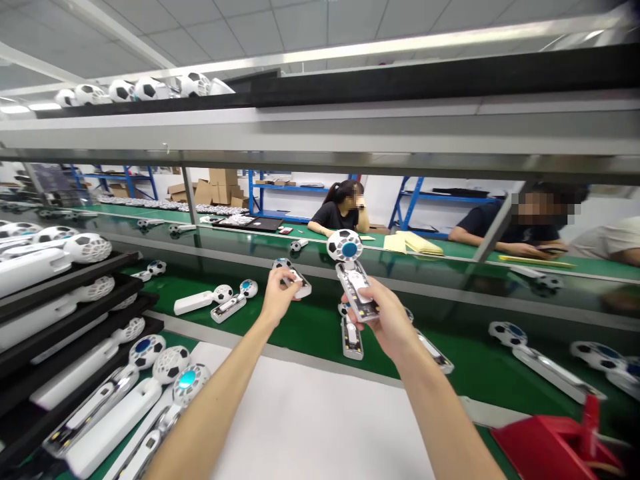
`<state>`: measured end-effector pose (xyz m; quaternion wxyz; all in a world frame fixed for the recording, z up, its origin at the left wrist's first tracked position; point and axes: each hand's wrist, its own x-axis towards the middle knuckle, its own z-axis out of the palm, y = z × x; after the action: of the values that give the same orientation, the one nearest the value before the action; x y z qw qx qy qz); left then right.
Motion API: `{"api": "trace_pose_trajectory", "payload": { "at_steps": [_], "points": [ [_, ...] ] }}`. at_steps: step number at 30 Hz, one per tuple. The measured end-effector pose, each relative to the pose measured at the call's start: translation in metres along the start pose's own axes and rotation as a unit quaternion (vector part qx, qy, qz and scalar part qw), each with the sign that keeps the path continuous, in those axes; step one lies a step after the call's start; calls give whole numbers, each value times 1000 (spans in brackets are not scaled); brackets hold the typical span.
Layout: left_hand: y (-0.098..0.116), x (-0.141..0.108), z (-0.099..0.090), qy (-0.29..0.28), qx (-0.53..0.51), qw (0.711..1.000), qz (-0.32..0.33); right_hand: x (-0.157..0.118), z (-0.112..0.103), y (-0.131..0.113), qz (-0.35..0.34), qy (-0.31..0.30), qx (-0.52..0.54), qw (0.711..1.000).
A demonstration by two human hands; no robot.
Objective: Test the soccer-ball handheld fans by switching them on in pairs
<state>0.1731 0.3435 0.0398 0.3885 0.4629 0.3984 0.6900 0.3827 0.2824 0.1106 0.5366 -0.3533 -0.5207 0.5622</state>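
My right hand (383, 310) grips a soccer-ball fan (357, 283) by its opened handle, with the ball head and its blue centre pointing up. My left hand (281, 290) has its fingers closed on another opened fan (300, 283), low over the green belt (310, 327). Between the hands, a third opened fan (352, 337) lies on the belt, and one more (435, 350) is partly hidden behind my right wrist. Left of my left hand lie a closed white fan (200, 300) and an opened one (233, 303).
Black trays (145, 300) stacked with fans stand at the left. White paper (320, 420) covers the near surface; a red bin (550, 447) sits at lower right. A metal shelf (320, 137) crosses overhead. Across the line sit a person (340, 213) and another person (530, 227).
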Motion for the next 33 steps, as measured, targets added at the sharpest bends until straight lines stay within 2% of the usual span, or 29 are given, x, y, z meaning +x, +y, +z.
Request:
{"api": "trace_pose_trajectory", "payload": {
  "at_steps": [3,8,12,16,20,25,30,33],
  "points": [
    [9,2,-1,6,-60,998,-33,-1,2,1,-18,4,-1,1000],
    [35,-3,4,-54,-156,983,-76,0,7,6,-69,25,-4,997],
    [58,-15,9,-73,-198,974,-80,0,11,11,-110,42,-17,993],
    [84,-28,11,-127,-191,973,-40,-1,11,12,-125,42,-15,991],
    [102,-40,12,-174,-167,971,3,-5,11,9,-90,37,3,995],
    [111,-55,16,-227,-153,961,40,-13,18,2,-15,9,8,1000],
    [118,-64,17,-319,-138,937,38,-25,32,-4,38,-53,11,998],
    [120,-65,14,-333,-143,931,46,-32,39,-6,58,-82,5,995]
  ]
}}
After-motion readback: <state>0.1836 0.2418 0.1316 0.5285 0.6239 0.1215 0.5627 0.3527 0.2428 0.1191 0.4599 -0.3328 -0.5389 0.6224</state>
